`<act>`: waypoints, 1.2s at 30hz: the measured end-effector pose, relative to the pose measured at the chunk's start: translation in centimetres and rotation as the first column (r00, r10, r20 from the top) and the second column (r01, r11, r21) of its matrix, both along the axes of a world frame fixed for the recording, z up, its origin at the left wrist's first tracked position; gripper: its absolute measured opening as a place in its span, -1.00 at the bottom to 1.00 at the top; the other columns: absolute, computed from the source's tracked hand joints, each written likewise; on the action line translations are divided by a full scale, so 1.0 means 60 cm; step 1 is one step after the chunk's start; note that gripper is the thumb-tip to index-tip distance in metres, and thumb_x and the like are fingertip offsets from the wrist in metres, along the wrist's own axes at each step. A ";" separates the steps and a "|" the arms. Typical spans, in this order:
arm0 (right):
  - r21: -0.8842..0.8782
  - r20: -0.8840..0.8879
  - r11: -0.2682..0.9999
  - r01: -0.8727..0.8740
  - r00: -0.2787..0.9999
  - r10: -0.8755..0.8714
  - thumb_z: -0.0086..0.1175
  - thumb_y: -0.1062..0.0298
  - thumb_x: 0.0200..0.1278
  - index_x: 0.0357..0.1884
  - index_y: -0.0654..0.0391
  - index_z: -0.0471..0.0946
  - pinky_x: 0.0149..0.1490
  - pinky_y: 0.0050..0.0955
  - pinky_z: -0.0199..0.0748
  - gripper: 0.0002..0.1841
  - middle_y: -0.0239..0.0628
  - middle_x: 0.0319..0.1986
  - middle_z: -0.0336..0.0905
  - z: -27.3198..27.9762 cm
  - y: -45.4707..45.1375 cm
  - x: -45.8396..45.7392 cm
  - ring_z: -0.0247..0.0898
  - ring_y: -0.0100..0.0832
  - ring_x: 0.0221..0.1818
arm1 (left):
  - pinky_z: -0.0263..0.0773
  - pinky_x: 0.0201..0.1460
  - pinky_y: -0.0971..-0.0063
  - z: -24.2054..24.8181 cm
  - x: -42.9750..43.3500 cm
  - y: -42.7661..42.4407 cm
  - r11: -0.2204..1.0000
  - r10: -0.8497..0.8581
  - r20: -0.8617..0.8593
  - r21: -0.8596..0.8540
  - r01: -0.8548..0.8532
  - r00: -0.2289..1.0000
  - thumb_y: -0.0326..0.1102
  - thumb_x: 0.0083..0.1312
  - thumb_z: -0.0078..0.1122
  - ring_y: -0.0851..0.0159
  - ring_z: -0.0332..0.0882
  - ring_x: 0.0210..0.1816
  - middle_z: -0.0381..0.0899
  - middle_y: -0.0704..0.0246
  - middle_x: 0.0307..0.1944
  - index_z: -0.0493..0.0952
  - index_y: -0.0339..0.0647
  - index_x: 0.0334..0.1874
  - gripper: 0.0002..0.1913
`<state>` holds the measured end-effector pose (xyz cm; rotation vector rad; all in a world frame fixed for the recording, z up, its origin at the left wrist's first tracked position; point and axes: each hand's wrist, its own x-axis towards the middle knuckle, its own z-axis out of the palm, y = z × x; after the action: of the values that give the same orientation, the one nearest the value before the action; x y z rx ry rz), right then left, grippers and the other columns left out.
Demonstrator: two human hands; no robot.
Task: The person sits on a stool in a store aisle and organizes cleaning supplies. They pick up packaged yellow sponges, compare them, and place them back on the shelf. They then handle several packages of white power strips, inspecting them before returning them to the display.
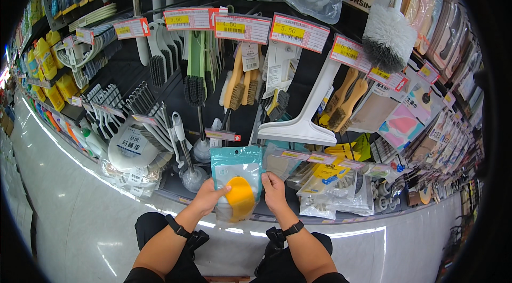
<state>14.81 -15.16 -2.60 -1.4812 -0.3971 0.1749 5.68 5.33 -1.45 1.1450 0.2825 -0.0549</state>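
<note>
A clear plastic pouch [237,159] with a teal top band and a yellow rounded item inside hangs upright between my two hands. My left hand [210,197] pinches its left edge, thumb over the front. At the pouch's upper right edge, my right hand [274,191] grips with thumb and fingers. Just behind the pouch, to the left, are toilet brushes with clear round heads [194,179]. A packaged flat item [280,165] hangs behind my right hand. Both wrists wear black straps.
A white squeegee [304,123] juts out above my right hand. Wooden-handled brushes [236,87] and a green brush [196,67] hang from hooks under price tags. A white round-headed brush [389,37] projects at upper right. Packaged toilet seat pads [134,143] hang left. Pale glossy floor [80,219] lies below.
</note>
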 end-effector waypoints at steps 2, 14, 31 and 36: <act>0.028 -0.021 0.999 0.027 0.999 -0.027 0.04 0.16 0.53 -0.34 0.21 0.51 -0.30 -0.62 0.15 -0.67 -0.61 -0.51 0.29 0.005 0.001 -0.001 0.11 -0.71 -0.41 | 0.43 0.23 0.40 -0.002 0.001 -0.001 1.000 -0.002 0.008 0.016 0.002 1.000 -0.52 0.41 0.18 0.32 0.54 0.11 0.60 0.25 0.10 0.42 -0.39 0.20 -0.66; 0.382 -0.260 0.924 0.021 0.962 0.086 0.12 0.23 0.48 -0.29 0.16 0.52 -0.16 -0.60 0.31 -0.78 -0.54 -0.42 0.47 0.001 0.000 0.004 0.34 -0.66 -0.34 | 0.44 0.19 0.43 0.004 -0.001 -0.002 0.996 0.004 0.068 0.084 -0.010 0.998 -0.51 0.40 0.19 0.36 0.55 0.07 0.61 0.30 0.08 0.47 -0.36 0.18 -0.68; 0.683 -0.391 0.724 0.094 0.885 0.254 0.04 0.22 0.51 -0.01 0.14 0.58 0.18 -0.34 0.50 -0.77 -0.33 -0.03 0.65 0.006 -0.031 0.041 0.57 -0.43 0.02 | 0.44 0.20 0.41 0.008 0.001 0.015 0.998 0.039 0.108 0.050 -0.045 0.993 -0.53 0.36 0.22 0.37 0.57 0.06 0.63 0.33 0.07 0.48 -0.31 0.18 -0.66; 0.478 -0.336 0.878 0.015 0.927 0.167 0.17 0.28 0.43 0.01 0.22 0.59 0.10 -0.40 0.49 -0.75 -0.30 -0.09 0.66 0.027 -0.031 0.031 0.56 -0.47 -0.04 | 0.44 0.19 0.43 0.006 -0.001 0.015 0.991 0.033 0.112 0.122 -0.047 0.993 -0.52 0.36 0.22 0.38 0.58 0.04 0.63 0.33 0.05 0.49 -0.32 0.16 -0.67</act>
<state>16.66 -17.04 -1.00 -0.9190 -0.1728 0.3864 5.59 6.20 -1.09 1.2610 0.2134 0.0616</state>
